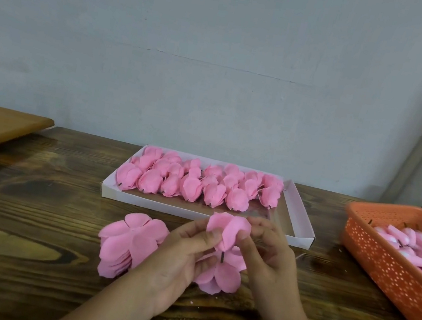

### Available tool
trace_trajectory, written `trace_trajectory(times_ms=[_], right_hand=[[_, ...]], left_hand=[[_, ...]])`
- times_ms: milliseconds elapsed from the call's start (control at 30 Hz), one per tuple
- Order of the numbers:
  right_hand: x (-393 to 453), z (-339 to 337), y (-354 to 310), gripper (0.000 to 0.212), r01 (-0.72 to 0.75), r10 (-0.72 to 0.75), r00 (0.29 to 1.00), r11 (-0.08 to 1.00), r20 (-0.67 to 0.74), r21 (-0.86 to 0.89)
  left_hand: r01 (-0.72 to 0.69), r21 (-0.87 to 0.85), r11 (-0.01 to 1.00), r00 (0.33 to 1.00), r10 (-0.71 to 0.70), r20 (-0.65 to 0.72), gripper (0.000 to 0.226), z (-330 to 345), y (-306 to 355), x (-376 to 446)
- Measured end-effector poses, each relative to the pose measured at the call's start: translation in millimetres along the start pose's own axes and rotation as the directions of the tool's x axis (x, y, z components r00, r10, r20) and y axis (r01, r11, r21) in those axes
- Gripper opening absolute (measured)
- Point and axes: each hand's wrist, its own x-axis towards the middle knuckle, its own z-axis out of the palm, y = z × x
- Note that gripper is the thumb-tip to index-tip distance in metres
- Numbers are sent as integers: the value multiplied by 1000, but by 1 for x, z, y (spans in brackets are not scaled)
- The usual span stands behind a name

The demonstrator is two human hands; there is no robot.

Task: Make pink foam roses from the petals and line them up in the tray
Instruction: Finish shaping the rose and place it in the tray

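Pink foam rose, partly formed, is held above the wooden table between both hands. Left hand pinches its petals from 9 o'clock with curled fingers and thumb; right hand pinches them from 3 o'clock. A dark stem points down at 6 o'clock. Loose petal stack lies at 9 o'clock. White tray at 12 o'clock holds rows of finished roses. Orange basket sits at 3 o'clock.

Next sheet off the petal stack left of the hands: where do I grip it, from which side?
Pinch one lobe of the top sheet at the petal stack, coming from above on its far-left side. The lobes fan outward past the stack there, and the left hand covers the right edge.
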Motion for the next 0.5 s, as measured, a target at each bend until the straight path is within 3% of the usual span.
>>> trace_trajectory(times_ms=[267, 367, 500], right_hand=[[-3, 4, 1, 9, -6, -5, 994, 995, -106, -101], [-3, 3, -1, 22, 14, -50, 978, 984, -204, -176], [-5, 1, -3, 10, 10, -35, 989, 985, -145, -169]], left_hand=[[-84, 93, 992, 996, 85, -13, 48, -2, -4, 2], [-145, 148, 978, 989, 149, -16, 40, -1, -5, 2], [-237, 250, 939, 969, 247, -7, 31, 2, -5, -1]])
